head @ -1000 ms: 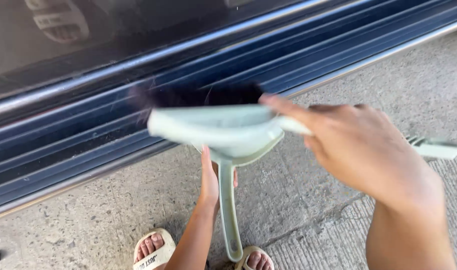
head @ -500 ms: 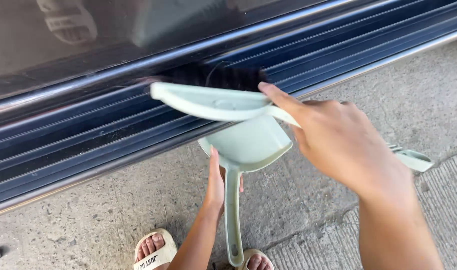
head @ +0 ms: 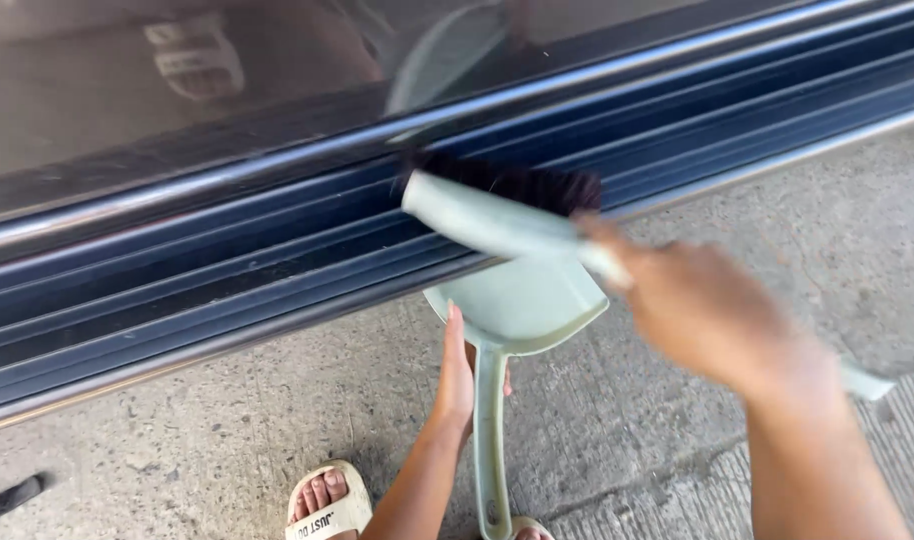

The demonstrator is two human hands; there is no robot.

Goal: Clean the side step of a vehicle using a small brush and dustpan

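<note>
Mid-sweep: my right hand [head: 712,315] grips the hand brush [head: 497,215] on the door track [head: 227,290]; left hand [head: 457,375] grasps the dustpan [head: 522,305], frame centre, which must stay snug below.

brush [head: 497,222]: pale green matt plastic, dark bristles
dustpan [head: 517,305]: same smooth pale green plastic
door track [head: 227,265]: dark blue glossy metal
floor [head: 227,410]: grey rough concrete
sandal [head: 327,510]: beige soft rubber

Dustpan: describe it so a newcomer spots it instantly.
Find the dark blue grooved door track crossing the frame. On the concrete just below it sits the pale green dustpan, steadied by the left hand. Unlike the matching brush, it has no black bristles.
</note>
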